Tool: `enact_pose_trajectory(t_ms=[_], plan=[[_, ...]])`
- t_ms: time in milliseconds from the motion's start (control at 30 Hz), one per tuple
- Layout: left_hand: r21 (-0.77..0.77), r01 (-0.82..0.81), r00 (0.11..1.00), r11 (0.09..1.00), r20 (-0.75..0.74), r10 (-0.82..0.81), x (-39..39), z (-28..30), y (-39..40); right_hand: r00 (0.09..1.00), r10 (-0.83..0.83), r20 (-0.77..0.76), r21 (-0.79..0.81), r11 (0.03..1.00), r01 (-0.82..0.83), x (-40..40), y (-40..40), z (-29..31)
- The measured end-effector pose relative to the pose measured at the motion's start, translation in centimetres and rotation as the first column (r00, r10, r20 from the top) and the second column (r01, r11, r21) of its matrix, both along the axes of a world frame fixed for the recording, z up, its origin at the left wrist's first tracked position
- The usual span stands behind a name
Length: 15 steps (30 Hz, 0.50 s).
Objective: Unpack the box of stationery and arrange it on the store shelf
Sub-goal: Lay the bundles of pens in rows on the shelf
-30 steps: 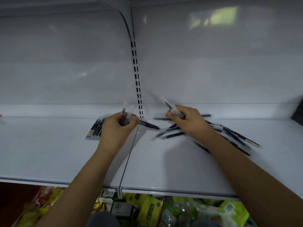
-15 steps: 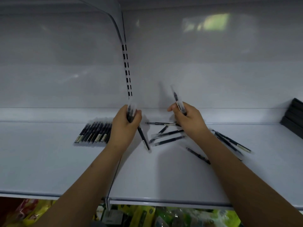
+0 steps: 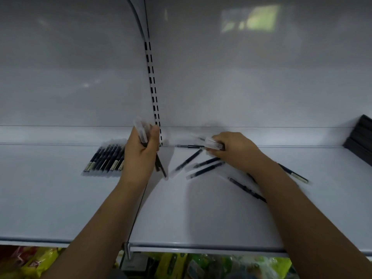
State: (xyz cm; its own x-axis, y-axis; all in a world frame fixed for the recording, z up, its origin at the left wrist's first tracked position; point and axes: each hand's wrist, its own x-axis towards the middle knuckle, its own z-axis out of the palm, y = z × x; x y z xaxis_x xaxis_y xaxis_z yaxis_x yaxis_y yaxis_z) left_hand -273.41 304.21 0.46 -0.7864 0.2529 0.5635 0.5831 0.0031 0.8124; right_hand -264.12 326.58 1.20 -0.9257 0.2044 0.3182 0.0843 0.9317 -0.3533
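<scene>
Step in hand: gathering the loose pens into the hands so they can join the tidy row; by my reading the sorting is partway through
Left hand (image 3: 141, 156): fingers curled round a small bundle of wrapped pens (image 3: 143, 135), held upright just in front of the slotted upright (image 3: 153, 91), dark ends hanging below the palm
Right hand (image 3: 234, 150): fingers closed on one wrapped pen (image 3: 213, 142), low over the scatter
Neat row of pens (image 3: 106, 159): lying side by side on the left shelf panel, just beside the left hand
Loose pens (image 3: 203, 168): strewn at mixed angles on the right panel, some under the right forearm
Next move: probably pass the pinched pen across to the bundle, all ends pointing one way, then lay the bundle against the row without knocking it askew
Surface: white metal shelf (image 3: 201, 218), two panels meeting at a seam, smooth enough that the pens may slide or roll
Room: plain white back wall with a faint window reflection; dark flat packs (image 3: 360, 141) at the far right; bright snack packets (image 3: 30, 262) on the level below
</scene>
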Motion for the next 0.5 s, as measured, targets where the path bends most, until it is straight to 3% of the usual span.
enact_pose_trajectory(t_ms=[133, 233, 367, 433, 500], plan=[[-0.174, 0.095, 0.992, 0.98, 0.096, -0.079, 1.0, -0.7, 0.3, 0.987, 0.046, 0.156, 0.05, 0.997, -0.054, 0.0, 0.1, -0.3], [-0.099, 0.153, 0.983, 0.983, 0.115, -0.141, 1.6, -0.7, 0.6, 0.981, 0.064, 0.181, 0.052, 0.996, -0.074, -0.3, 0.3, -0.6], [-0.026, -0.033, 0.992, 0.999, 0.121, 0.036, 0.5, -0.5, 0.2, 0.989, 0.081, 0.126, 0.067, 0.994, -0.09, -0.6, 0.3, -0.8], [-0.209, -0.137, 0.99, 0.968, -0.01, 0.138, -0.2, -1.0, -0.2, 0.997, 0.078, -0.014, 0.018, 0.997, -0.078, -0.6, 0.1, -0.6], [-0.481, -0.204, 0.973, 0.852, -0.193, 0.124, -0.1, -1.5, -0.3, 0.983, 0.011, -0.186, -0.072, 0.997, -0.025, -0.4, -0.1, 0.0]])
